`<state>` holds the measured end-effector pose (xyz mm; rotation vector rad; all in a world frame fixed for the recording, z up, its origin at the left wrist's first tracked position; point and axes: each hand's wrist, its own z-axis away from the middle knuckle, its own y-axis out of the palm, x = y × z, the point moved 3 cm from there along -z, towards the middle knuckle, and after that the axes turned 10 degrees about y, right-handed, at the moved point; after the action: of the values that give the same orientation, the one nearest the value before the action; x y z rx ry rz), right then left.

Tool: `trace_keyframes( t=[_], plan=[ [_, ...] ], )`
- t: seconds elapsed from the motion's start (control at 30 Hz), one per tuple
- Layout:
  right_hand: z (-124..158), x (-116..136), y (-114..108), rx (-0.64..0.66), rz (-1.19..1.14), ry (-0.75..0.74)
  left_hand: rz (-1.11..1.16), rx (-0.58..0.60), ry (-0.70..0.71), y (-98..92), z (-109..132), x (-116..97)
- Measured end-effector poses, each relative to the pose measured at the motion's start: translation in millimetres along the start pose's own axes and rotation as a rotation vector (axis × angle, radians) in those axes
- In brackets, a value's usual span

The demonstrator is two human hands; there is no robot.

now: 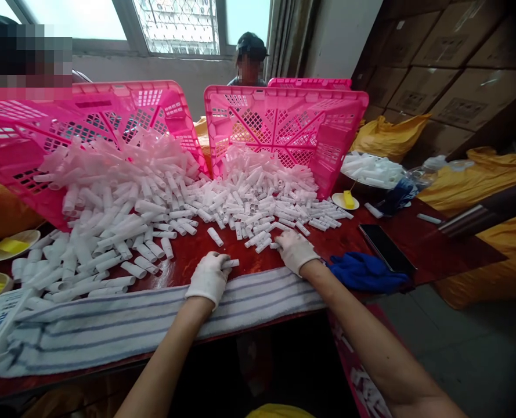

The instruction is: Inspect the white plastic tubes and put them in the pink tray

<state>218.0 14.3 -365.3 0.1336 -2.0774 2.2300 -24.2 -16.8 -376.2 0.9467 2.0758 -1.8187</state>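
My left hand, in a white glove, is closed around a short white plastic tube that sticks out to the right past the fingers. My right hand, gloved too, reaches to the front edge of a heap of small white tubes. Its fingertips touch or nearly touch the tubes there; whether they grip one I cannot tell. A single tube lies apart on the red table, between the two hands and the heap. Longer white tubes are piled to the left. Below both hands runs a striped towel.
Two pink crates lie tipped on their sides behind the heaps. At right are a phone, a blue cloth, a small plate with a yellow sponge and a bowl of tubes. Two people sit beyond the crates.
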Motion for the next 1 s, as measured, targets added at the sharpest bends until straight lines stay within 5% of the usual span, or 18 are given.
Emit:
trace_keyframes(
  t=[0.1,0.27,0.37,0.57,0.83,0.9,1.0],
  plan=[
    [7,4,-1,-0.075,-0.198,0.01,0.171,-0.038,-0.064,0.5,0,-2],
    [29,29,-21,-0.182,-1.38,0.056,0.766,-0.06,-0.191,1.3,4,-38],
    [36,45,-33,-0.201,-1.745,0.071,0.893,-0.018,-0.202,1.2,12,-64],
    [37,55,-37,-0.109,-1.734,0.096,1.037,0.048,-0.237,10.0,26,-74],
    [50,53,-37,-0.097,-1.355,-0.111,0.703,-0.094,-0.152,-5.1,23,-79],
    [50,48,-36,-0.087,-1.415,-0.128,0.795,-0.086,-0.172,-7.5,21,-79],
    [50,47,-40,-0.022,-1.443,-0.191,1.208,0.15,-0.241,-3.6,22,-82]
  ],
)
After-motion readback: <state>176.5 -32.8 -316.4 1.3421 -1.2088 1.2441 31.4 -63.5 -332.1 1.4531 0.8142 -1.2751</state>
